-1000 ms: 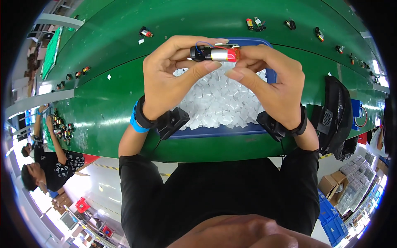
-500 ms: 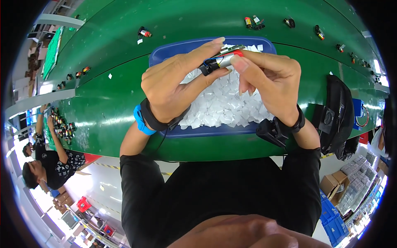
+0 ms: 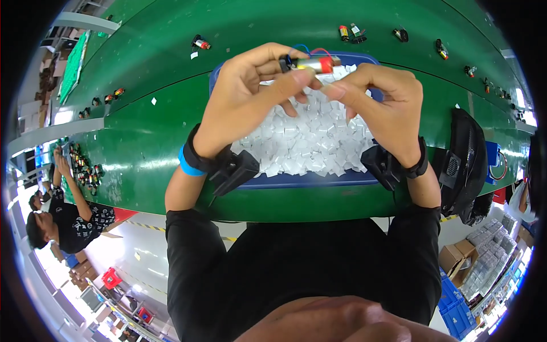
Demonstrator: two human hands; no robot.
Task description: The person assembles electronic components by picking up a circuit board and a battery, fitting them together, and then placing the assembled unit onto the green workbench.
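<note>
Battery (image 3: 319,65), silver with a red end, is floating in the left hand (image 3: 236,102) near 12 o'clock, high over a blue bin (image 3: 313,180). Left fingers are pinching it, with the thumb lying along its near side. Its black cap (image 3: 285,63) is facing 9 o'clock and its red end is facing 3 o'clock, perhaps so the right hand (image 3: 387,105) can get to that end. A blue wire (image 3: 299,47) and a red wire (image 3: 322,51) are looping out on the 12 o'clock side, and the pinch is probably leaving them free. At 2 o'clock, the right hand is keeping its thumb and pointing finger narrow, close by the red end. I cannot tell if they are touching the battery or holding anything small.

Little white paper bits (image 3: 307,148) are filling the bin, which is sitting right below both hands, maybe for easy picking. More batteries are lying on the green tabletop (image 3: 148,137): one (image 3: 201,43) at 11 o'clock, one (image 3: 343,33) at 1 o'clock. A black bag (image 3: 466,159) is resting at 3 o'clock, beside the work.
</note>
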